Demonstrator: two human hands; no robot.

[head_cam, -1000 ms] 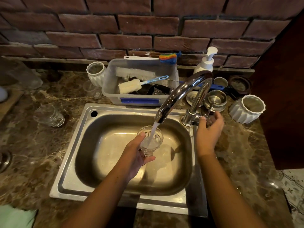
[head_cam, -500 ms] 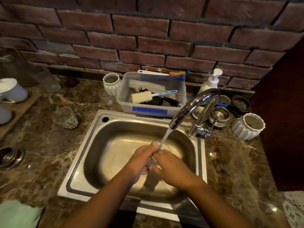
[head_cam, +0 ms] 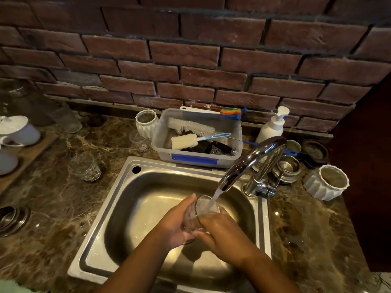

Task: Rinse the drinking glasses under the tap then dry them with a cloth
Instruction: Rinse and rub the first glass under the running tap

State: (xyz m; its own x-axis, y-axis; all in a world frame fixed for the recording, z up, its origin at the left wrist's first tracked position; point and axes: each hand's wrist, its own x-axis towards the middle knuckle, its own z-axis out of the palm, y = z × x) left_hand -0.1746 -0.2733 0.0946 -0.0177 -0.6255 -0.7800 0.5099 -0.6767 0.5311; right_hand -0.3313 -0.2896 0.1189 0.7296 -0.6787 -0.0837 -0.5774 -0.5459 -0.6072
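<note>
Over the steel sink [head_cam: 118,210] I hold a clear drinking glass [head_cam: 201,210] under the running chrome tap [head_cam: 251,161]. Water streams into its mouth. My left hand [head_cam: 177,225] wraps the glass from the left, and my right hand [head_cam: 222,229] grips its rim and side from the right. Another clear glass [head_cam: 84,167] stands on the counter left of the sink, and a smaller one [head_cam: 139,140] sits beside the plastic tub. A pale green cloth [head_cam: 12,287] shows at the bottom left corner.
Behind the sink a plastic tub [head_cam: 196,159] holds brushes. A soap pump bottle [head_cam: 273,125], steel cups [head_cam: 286,168] and white ribbed pots [head_cam: 326,182] [head_cam: 146,122] stand around the tap. White cups [head_cam: 17,129] rest on a wooden tray at the left. A brick wall backs the counter.
My right hand left the tap handle and came onto the glass beside my left hand. The view has tilted down slightly, and water keeps running.
</note>
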